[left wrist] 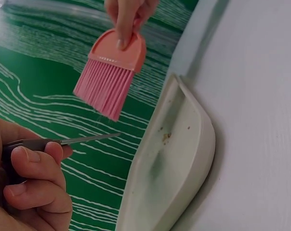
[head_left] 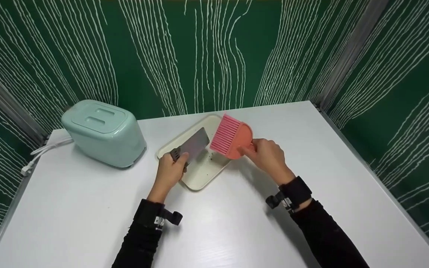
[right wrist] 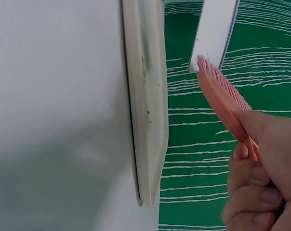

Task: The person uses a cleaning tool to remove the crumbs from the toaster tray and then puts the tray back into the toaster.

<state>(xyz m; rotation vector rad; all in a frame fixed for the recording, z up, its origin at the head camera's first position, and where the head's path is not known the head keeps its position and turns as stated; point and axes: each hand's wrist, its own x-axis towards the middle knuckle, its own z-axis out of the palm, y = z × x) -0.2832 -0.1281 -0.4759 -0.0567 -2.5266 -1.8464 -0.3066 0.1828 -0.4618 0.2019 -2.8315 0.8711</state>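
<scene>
My left hand (head_left: 169, 169) grips the dark handle of a scraper (head_left: 196, 144), which has a wide, flat grey metal blade. The blade is held above a shallow cream tray (head_left: 199, 183). My right hand (head_left: 268, 154) pinches the coral grip of a small brush (head_left: 241, 141) between thumb and fingers. Its pink bristles (left wrist: 104, 89) point toward the blade, above the tray's right side. In the right wrist view the bristle tips overlap the blade's end; whether they touch cannot be told. Small dark crumbs (left wrist: 166, 138) lie on the tray floor.
A mint-green toaster (head_left: 102, 130) stands at the table's back left, its white cord and plug (head_left: 26, 170) lying by the left edge. The white table (head_left: 214, 230) meets green walls (head_left: 214, 74) with white wavy lines at the back and sides.
</scene>
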